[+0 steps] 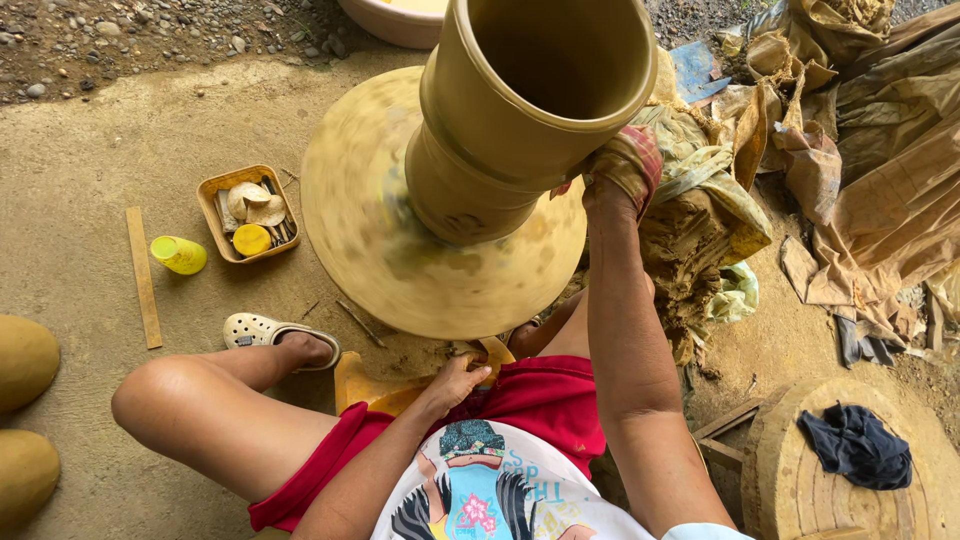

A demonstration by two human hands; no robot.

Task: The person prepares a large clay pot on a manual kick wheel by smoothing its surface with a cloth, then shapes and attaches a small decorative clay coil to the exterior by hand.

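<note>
Clay lumps (25,420): two smooth, rounded, tan, at far left edge on packed dirt floor.
Wooden strip (143,277): flat, narrow, pale, lying beside a yellow plastic cup (179,255) tipped on its side.
Tool tray (247,213): small, square, orange-brown, filled with shell-like scrapers and a yellow lid.
Sandal (270,333): cream, perforated, on the foot by the wheel.
Wheel (400,270): broad, round disc, mottled with wet slip, blurred by spin.
Left hand (455,382): low at the lap, fingers curled loosely against a yellow clay-smeared piece; grip unclear.
Pot (520,110): tall, wet, olive-tan clay, ridged neck, flared thick rim, standing centred on the wheel.
Right hand (612,182): pressed to the pot's outer wall under the rim, fingers closed on a damp reddish rag (632,158).
Plastic sheeting (860,170): crumpled, muddy, brown.
Dark cloth (855,445): bunched on a round wooden block (800,480).
</note>
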